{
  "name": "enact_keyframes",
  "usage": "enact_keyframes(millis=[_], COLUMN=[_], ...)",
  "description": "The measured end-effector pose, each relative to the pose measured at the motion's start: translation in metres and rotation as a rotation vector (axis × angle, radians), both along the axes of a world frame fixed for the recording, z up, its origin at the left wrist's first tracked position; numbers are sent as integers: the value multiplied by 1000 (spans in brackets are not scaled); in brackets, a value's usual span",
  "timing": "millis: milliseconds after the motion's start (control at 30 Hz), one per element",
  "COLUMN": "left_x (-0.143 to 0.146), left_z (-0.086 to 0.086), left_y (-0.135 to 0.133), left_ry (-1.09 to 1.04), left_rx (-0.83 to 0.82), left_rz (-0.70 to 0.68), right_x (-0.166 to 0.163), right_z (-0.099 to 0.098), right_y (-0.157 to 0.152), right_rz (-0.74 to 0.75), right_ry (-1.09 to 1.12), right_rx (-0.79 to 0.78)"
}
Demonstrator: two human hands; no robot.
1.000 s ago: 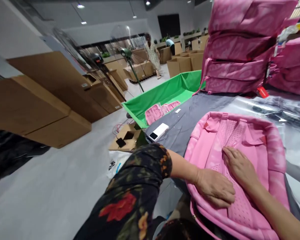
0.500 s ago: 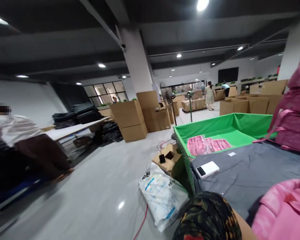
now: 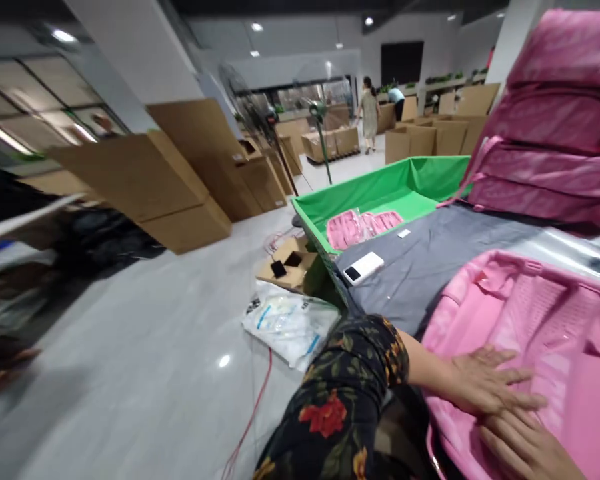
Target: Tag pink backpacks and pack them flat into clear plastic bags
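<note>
A pink backpack [image 3: 555, 333] lies on the dark grey cloth of the table at my right, its padded back and straps facing up. My left hand [image 3: 495, 381] rests flat on it with the fingers stretched out. Just below, my right hand [image 3: 525, 440] also lies flat on the backpack, its fingertips against my left hand. Neither hand grips anything. A stack of pink backpacks [image 3: 555, 127] rises behind. On the cloth are a white power bank [image 3: 363, 269] and a small white tag [image 3: 404, 234].
A green-lined bin [image 3: 350, 192] beyond the table holds pink pieces in clear plastic. A white plastic bag [image 3: 285, 320] and an opened carton [image 3: 290, 263] sit on the floor beside a red cord [image 3: 255, 407]. Tall cartons [image 3: 140, 177] stand left; people are farther back.
My view has swung right and down. Both hands have come into sight, lying on the pink backpack. The seated person at the left has mostly left the picture.
</note>
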State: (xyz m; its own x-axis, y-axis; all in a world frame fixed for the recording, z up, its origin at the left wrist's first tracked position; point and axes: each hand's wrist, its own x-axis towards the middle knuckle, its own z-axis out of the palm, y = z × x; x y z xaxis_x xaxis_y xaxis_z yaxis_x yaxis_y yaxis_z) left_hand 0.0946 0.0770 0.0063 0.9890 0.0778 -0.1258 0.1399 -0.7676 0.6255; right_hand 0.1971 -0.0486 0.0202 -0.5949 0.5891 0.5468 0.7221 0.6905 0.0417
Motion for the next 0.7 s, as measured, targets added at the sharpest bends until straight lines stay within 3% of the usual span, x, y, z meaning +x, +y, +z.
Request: enact_keyframes(millis=[67, 100, 167, 233, 300, 400, 467, 533, 700], left_x=[-5, -5, -4, -8, -25, -81, -120, -142, -128], left_z=[4, 7, 18, 34, 53, 70, 67, 54, 32], left_y=[-2, 1, 10, 20, 25, 13, -4, -18, -22], left_ry=[-60, -103, -199, -273, -328, -378, -354, -321, -178], left_rx=[95, 173, 328, 394, 361, 352, 465, 611, 747], left_rz=[-130, -184, -237, -295, -286, -86, -40, -77, -458], right_x=[13, 21, 40, 58, 70, 75, 70, 63, 48], right_z=[28, 37, 41, 27, 3, -27, -35, -33, -25], right_y=[-5, 1, 21, 40, 49, 48, 44, 42, 41], right_rz=[-20, -118, -464, -686, -778, -836, -840, -847, -919], right_ry=[-115, -117, -41, -55, -72, -85, -95, -101, -86], right_rx=[71, 95, 101, -16, -136, -228, -221, -199, -206])
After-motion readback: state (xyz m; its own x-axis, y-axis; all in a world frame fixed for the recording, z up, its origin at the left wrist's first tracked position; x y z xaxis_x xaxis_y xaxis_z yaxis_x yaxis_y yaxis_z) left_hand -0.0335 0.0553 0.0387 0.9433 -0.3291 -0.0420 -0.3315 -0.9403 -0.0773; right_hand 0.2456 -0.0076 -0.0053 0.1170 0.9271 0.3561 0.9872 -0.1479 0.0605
